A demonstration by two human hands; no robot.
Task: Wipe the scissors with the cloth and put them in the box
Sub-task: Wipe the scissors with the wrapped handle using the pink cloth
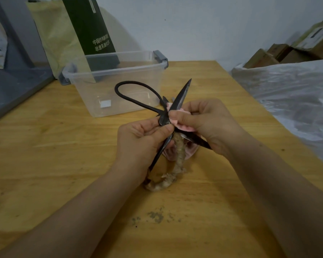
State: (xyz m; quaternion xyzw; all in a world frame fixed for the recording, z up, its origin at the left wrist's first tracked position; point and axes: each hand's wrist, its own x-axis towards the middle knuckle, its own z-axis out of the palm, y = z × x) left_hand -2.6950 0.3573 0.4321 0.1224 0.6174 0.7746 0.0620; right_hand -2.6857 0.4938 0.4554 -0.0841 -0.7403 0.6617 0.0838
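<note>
Mid-frame, above the table [63, 164]: black scissors [182, 94] spread open, gripped near the pivot by the left hand [142, 140]; pink cloth [184, 127] pinched against a blade by the right hand [209, 120]. Wiping judged under way, boxing not yet done. Upper centre: clear box [119, 54], no scissors inside. Behind it, dark green bag [88, 25] with white Chinese print, seemingly "中国…" and "非遗茶油", the rest blurred.

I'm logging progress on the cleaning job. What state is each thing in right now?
scissors: spread open, held between both hands.
cloth: bunched, pressed against the scissors.
box: upright, no lid on, no scissors inside.
left hand: grips the scissors.
right hand: pinches the cloth around the scissors.
</note>
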